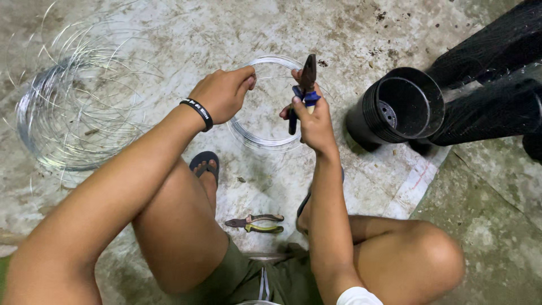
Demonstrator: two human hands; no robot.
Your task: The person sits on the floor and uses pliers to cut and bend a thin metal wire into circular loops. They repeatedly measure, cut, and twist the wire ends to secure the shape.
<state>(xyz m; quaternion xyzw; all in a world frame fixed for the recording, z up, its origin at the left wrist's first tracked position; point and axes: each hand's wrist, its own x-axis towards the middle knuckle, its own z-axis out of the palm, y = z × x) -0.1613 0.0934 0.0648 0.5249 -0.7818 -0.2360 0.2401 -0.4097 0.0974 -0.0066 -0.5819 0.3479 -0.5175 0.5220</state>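
Right hand (315,121) hides the blue pliers (304,90) handles; wire coil (265,101) blurs.

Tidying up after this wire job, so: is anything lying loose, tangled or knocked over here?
Yes. The big wire coil at left has sprung apart, loose strands fanning over the floor. A black pot lies tipped on its side at right. Spare pliers lie on the floor between the legs.

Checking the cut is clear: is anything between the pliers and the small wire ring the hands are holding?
Nothing visible. The right hand holds the blue-handled pliers right at the wire ring, which the left hand grips.
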